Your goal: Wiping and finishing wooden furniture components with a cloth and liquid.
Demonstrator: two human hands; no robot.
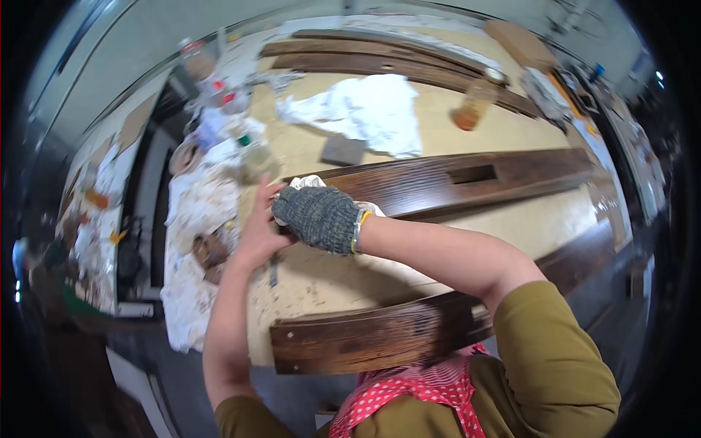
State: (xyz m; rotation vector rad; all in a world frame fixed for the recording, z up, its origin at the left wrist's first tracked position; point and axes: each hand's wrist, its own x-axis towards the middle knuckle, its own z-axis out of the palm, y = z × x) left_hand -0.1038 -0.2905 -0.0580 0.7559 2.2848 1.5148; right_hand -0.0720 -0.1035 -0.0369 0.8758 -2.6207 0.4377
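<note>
A long dark-brown wooden board (416, 186) with a rectangular slot lies across the middle of the table. My right hand (318, 217), in a grey knit glove, is closed on a white cloth (308, 182) over the board's left end. The cloth sticks out above the glove and beside its cuff. My bare left hand (257, 228) curves around that same end, thumb and fingers on either side. The glove hides part of its grip. Nearer my body lies a second dark board (380, 332), its right part behind my right arm.
A grey block (343, 150) lies beside a crumpled white cloth (365, 106) beyond the board. More dark boards (350, 62) lie at the back, near a jar of amber liquid (475, 106). Stained white sheeting (186, 270) and a green-capped bottle (257, 157) are at left.
</note>
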